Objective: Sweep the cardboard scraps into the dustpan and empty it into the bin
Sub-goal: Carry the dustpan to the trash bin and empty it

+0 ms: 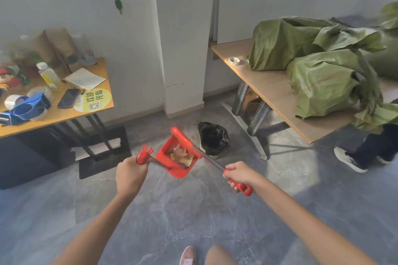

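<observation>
left hand (130,175) grips one red handle (143,156), right hand (241,173) the other; scraps (183,157) lie in the dustpan (165,150), bin (213,137) just beyond, emptying not yet done.

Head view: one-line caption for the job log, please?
Left hand grips the claw-tipped handle, right hand the looped handle, holding the dustpan of cardboard scraps beside the black-bagged bin.

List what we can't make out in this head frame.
- Bin interior: head view, crumpled black liner hides it.
- Broom bristles: head view, hidden by the dustpan.
- Fingers of the left hand: head view, behind the hand's back.
- Clutter at the table's far end: head view, blurred.
</observation>
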`<action>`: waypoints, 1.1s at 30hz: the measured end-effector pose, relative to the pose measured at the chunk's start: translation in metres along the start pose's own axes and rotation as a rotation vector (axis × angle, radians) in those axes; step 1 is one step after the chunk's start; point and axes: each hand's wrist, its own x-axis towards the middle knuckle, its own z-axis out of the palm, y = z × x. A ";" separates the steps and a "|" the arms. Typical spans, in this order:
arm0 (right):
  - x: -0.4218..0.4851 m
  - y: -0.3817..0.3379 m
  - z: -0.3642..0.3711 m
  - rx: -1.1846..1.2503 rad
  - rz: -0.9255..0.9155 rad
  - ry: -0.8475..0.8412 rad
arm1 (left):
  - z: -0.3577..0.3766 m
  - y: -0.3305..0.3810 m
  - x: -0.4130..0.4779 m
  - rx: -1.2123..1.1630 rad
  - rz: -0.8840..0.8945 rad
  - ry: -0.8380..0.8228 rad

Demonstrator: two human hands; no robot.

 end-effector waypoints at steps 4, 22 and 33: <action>0.011 -0.027 -0.027 0.130 -0.010 -0.017 | -0.001 0.021 0.035 -0.004 0.039 0.009; 0.127 -0.081 -0.193 0.341 0.027 0.123 | 0.069 0.152 0.176 0.394 0.332 0.000; 0.175 -0.064 -0.206 0.220 0.100 0.241 | 0.097 0.183 0.214 0.631 0.727 -0.046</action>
